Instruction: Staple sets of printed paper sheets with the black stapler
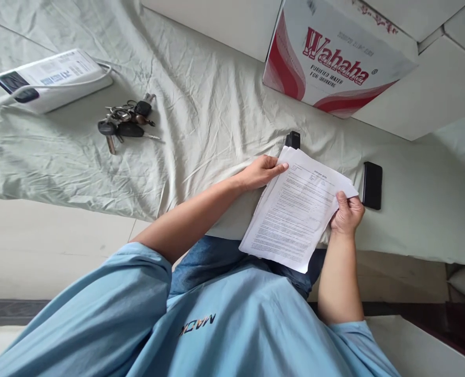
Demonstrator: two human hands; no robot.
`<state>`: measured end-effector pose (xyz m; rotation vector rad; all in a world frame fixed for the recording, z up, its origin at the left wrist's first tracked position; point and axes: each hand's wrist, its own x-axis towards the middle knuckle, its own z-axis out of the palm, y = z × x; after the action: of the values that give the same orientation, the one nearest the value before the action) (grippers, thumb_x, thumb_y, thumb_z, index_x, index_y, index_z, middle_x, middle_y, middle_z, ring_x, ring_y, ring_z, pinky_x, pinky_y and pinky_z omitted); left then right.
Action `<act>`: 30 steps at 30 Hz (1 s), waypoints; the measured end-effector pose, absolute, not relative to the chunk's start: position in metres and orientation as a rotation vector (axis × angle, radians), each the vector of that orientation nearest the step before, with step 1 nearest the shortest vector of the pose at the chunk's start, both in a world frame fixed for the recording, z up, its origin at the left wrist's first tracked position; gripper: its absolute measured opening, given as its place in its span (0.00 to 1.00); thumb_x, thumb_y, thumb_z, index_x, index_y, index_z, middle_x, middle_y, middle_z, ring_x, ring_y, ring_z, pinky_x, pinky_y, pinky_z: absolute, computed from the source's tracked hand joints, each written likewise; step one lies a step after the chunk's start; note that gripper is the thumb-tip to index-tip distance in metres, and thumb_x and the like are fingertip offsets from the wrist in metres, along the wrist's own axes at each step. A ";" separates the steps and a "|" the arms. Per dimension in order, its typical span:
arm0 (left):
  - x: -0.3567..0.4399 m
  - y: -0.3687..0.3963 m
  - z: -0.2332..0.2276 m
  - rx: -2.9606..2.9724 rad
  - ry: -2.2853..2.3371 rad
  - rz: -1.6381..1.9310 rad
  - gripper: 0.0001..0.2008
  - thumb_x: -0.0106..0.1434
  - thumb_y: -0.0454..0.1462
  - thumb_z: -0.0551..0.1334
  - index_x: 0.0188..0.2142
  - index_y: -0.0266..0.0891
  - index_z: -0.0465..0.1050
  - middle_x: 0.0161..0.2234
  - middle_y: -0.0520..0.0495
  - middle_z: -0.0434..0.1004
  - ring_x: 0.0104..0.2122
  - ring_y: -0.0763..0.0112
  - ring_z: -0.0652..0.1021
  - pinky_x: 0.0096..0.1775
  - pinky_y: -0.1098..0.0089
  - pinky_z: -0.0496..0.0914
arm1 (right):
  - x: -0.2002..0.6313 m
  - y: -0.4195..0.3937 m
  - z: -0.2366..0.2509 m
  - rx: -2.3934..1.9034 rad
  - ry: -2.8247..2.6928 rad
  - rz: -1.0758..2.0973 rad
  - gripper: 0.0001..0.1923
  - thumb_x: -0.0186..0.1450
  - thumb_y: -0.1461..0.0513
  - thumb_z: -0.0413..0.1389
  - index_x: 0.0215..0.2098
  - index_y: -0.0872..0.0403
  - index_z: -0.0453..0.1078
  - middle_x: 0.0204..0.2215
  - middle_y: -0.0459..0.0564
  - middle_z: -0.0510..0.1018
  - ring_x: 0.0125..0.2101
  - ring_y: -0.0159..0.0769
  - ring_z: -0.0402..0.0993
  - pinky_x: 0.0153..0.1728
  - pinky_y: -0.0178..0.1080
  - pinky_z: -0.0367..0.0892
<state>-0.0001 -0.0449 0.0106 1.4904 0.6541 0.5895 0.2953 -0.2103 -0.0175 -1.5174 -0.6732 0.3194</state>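
Here's the bed (201, 104), sheet spread across it. Far left on it lies a flat box (55, 78) with a cable (40, 88) looped over it; just right of that and nearer the edge, a bunch of keys (125, 123). Far side right, a carton (334, 52) rests on the bed. At the near edge, a sheaf of papers (297, 212) sits between the left hand (261, 172) and the right hand (347, 212). A small clip (292, 140) lies just behind the papers, a phone (372, 185) just right of them.
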 end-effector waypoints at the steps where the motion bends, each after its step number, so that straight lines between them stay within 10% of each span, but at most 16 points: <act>1: 0.000 -0.044 0.011 1.499 0.653 0.559 0.35 0.74 0.67 0.68 0.26 0.44 0.62 0.24 0.53 0.60 0.26 0.73 0.66 0.29 0.66 0.64 | 0.295 -0.210 -0.017 -1.512 -0.665 0.315 0.25 0.54 0.44 0.82 0.40 0.51 0.88 0.36 0.47 0.90 0.44 0.45 0.88 0.57 0.52 0.83; 8: -0.001 -0.044 0.016 1.484 0.636 0.545 0.38 0.70 0.68 0.70 0.25 0.45 0.57 0.24 0.54 0.55 0.25 0.76 0.58 0.27 0.66 0.53 | 0.297 -0.209 -0.015 -1.461 -0.628 0.291 0.25 0.52 0.44 0.83 0.37 0.50 0.85 0.35 0.44 0.88 0.40 0.40 0.85 0.54 0.48 0.83; 15: -0.002 -0.044 0.013 1.376 0.488 0.482 0.32 0.66 0.64 0.76 0.44 0.37 0.83 0.42 0.40 0.90 0.41 0.61 0.86 0.42 0.64 0.80 | 0.295 -0.210 -0.016 -1.480 -0.649 0.291 0.26 0.52 0.43 0.82 0.36 0.50 0.83 0.34 0.44 0.86 0.37 0.39 0.82 0.47 0.46 0.81; 30: -0.002 -0.044 0.008 1.365 0.527 0.489 0.29 0.68 0.60 0.78 0.46 0.35 0.85 0.45 0.37 0.93 0.44 0.58 0.90 0.47 0.62 0.85 | 0.298 -0.208 -0.016 -1.480 -0.610 0.292 0.34 0.48 0.38 0.82 0.31 0.48 0.70 0.29 0.38 0.76 0.34 0.36 0.76 0.46 0.44 0.79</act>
<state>-0.0022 -0.0437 0.0081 1.3652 0.5270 0.4894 0.2981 -0.2080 -0.0163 -1.4800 -0.6096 0.2921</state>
